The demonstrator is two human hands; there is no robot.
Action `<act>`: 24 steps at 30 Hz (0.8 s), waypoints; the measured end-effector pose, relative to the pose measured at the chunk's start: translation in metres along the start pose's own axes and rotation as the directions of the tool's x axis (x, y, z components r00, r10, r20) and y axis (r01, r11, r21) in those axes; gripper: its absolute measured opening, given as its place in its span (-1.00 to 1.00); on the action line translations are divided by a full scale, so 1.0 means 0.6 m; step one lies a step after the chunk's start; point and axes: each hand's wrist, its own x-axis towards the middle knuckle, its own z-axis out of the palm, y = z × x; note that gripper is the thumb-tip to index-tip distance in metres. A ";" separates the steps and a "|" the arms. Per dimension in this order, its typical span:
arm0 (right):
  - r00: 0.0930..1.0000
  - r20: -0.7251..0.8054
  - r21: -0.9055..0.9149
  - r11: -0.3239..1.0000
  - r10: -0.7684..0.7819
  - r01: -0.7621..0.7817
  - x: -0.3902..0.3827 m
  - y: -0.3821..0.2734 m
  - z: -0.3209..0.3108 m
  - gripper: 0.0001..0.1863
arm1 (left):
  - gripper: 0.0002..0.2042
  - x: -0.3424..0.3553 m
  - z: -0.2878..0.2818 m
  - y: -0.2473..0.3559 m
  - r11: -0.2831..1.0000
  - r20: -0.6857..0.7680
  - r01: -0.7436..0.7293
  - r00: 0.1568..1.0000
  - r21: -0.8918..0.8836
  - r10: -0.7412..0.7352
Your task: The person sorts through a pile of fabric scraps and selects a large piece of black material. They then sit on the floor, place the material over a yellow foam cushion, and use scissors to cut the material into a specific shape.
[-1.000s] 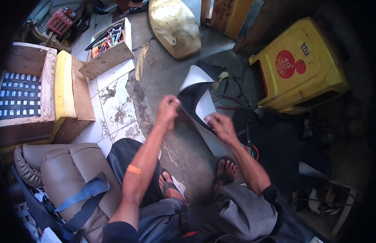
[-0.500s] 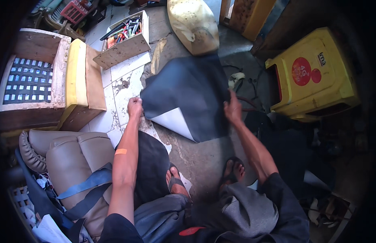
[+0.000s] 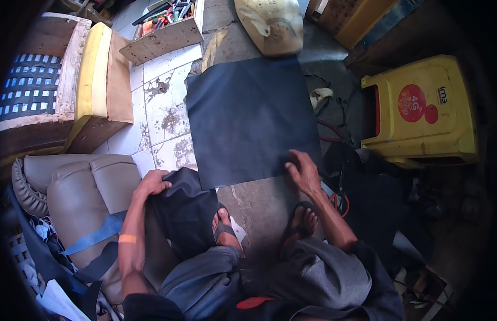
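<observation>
A black sheet of leather-like material [image 3: 251,117] lies spread on the floor in front of me, dark side up. My right hand [image 3: 304,172] is at its near right part, thumb and fingers apart, gripping nothing. Beside my left foot a second, smaller black piece of similar material [image 3: 187,214] hangs in folds. My left hand [image 3: 153,183] is closed on the upper left edge of that piece. Scissors with red-orange handles [image 3: 343,201] lie right of my right wrist, partly hidden by the forearm.
A wooden box of tools [image 3: 165,37] stands far left, near a wooden frame with woven straps [image 3: 66,91]. Brown padded upholstery [image 3: 80,198] sits at my left. A yellow plastic stool [image 3: 419,112] lies on its side at right. A pale foam piece [image 3: 272,27] is beyond the sheet.
Both hands have let go of the large sheet, whose folded-up pale corner now lies flat. My left hand moved back and left, taking hold of the smaller piece; my right hand came nearer.
</observation>
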 end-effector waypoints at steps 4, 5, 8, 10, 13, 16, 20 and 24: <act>0.817 0.506 0.242 0.955 -0.276 0.173 -0.002 -0.134 0.014 0.02 | -0.69 -0.178 -0.097 0.189 0.903 0.171 -0.423 0.886 -0.082 0.431; 0.742 0.541 0.343 0.910 -0.396 0.235 -0.013 -0.160 0.031 0.12 | -0.72 -0.215 -0.110 0.230 0.845 0.169 -0.528 0.828 -0.081 0.534; 0.638 0.622 0.458 0.872 -0.454 0.173 -0.043 -0.235 0.068 0.12 | -0.74 -0.296 -0.143 0.303 0.699 0.064 -0.703 0.698 -0.128 0.714; 0.652 0.647 0.578 0.812 -0.395 -0.080 -0.053 -0.242 0.050 -0.06 | -0.74 -0.334 -0.173 0.339 0.637 0.093 -0.759 0.630 -0.135 0.771; 0.602 0.746 0.459 0.874 -0.284 -0.156 -0.085 -0.250 -0.044 -0.53 | -0.62 -0.351 -0.201 0.365 0.604 0.190 -0.788 0.579 -0.120 0.793; 0.730 0.597 0.567 0.819 -0.333 -0.089 -0.138 -0.259 -0.123 -0.56 | -0.38 -0.311 -0.208 0.344 0.762 0.397 -0.637 0.674 -0.115 0.623; 0.867 0.482 0.360 0.873 0.127 -0.328 -0.164 -0.248 -0.198 -0.52 | -0.66 -0.181 -0.101 0.266 0.809 0.244 -0.576 0.774 -0.113 0.585; 0.876 0.479 0.417 0.892 -0.051 -0.176 -0.236 -0.209 -0.273 -0.49 | -0.67 -0.279 -0.065 0.295 0.719 0.271 -0.615 0.668 -0.323 0.693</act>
